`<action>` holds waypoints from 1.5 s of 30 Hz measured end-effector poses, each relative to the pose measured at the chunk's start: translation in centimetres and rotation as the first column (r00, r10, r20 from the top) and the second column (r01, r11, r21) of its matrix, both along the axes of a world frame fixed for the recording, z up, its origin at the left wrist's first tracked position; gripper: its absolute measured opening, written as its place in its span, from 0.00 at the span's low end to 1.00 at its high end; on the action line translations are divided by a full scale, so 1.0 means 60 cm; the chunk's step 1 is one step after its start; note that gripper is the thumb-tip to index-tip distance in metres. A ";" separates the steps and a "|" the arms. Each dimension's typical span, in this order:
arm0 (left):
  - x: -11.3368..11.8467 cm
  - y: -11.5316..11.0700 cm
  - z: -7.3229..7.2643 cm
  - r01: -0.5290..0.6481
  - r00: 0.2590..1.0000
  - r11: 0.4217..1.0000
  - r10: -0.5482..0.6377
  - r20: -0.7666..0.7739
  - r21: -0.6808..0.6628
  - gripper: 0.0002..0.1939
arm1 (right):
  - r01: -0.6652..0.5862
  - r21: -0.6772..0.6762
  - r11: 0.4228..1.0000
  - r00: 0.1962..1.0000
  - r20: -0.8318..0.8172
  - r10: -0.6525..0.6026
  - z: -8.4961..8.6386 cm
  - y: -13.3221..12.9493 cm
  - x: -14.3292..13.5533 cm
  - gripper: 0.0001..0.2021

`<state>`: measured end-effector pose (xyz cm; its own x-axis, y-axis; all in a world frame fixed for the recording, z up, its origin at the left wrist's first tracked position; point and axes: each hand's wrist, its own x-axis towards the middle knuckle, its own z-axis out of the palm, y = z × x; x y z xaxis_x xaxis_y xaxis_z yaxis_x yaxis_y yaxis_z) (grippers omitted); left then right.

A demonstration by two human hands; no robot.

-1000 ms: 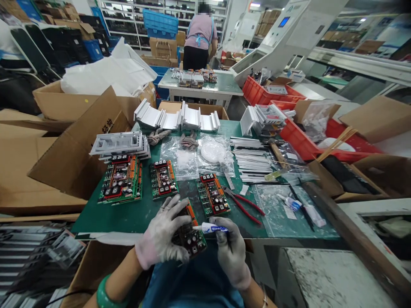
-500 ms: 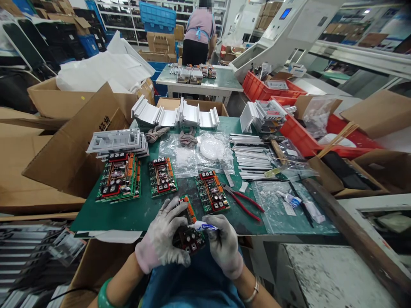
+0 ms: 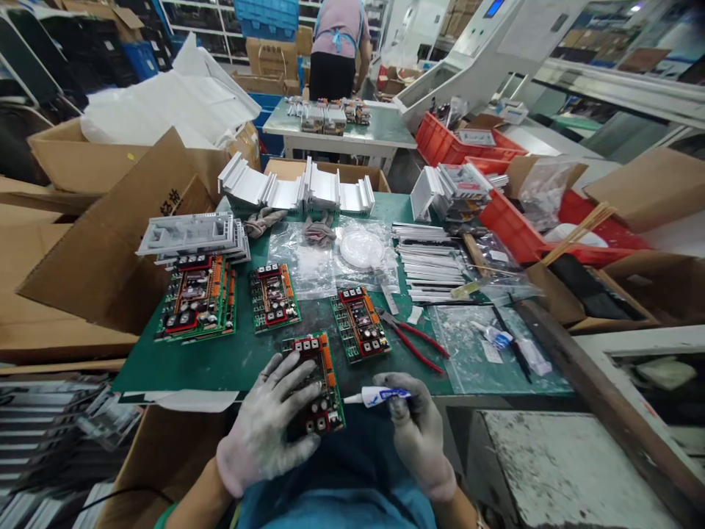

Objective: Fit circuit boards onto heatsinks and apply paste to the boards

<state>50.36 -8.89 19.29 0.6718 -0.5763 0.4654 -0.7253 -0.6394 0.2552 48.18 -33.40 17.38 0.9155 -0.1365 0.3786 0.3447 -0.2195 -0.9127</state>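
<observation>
My left hand, in a white, grey-smudged glove, spreads its fingers over the left side of a green circuit board and holds it at the table's front edge. The board's lower end sticks out past the edge. To its right, my right hand, gloved too, grips a small white and blue tube. The tube's narrow nozzle points left at the board, just apart from it. Beyond my hands lie one circuit board and another circuit board. Red-handled pliers rest beside the latter.
Stacked boards and grey plastic frames sit at the left. Aluminium profiles line the back; metal strips lie at right. A plastic bag holds another tube. Red crates stand farther right. A co-worker stands behind another table.
My right hand has drawn right with the tube, away from the board. The held board has shifted up onto the table edge and lies flatter, with my left fingers spread wider.
</observation>
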 end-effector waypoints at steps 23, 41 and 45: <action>-0.033 -0.010 -0.019 -0.189 0.981 0.977 0.191 0.016 -0.103 0.11 | -0.190 -0.224 0.956 0.958 0.170 0.230 0.009 0.012 0.001 0.10; -0.041 0.004 -0.027 -0.092 0.996 0.993 0.093 0.003 -0.068 0.08 | -0.089 0.112 0.990 0.973 -0.201 0.110 0.041 0.005 0.041 0.11; -0.037 0.006 -0.014 -0.061 0.998 0.996 0.058 -0.038 -0.068 0.08 | -0.060 -0.197 0.979 0.998 0.010 0.064 0.061 0.022 0.072 0.07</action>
<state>48.11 -8.55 18.47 0.7208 -0.5018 0.4782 -0.6762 -0.6610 0.3255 52.49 -32.09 21.05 0.9134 -0.0013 0.4070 0.3775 -0.3714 -0.8483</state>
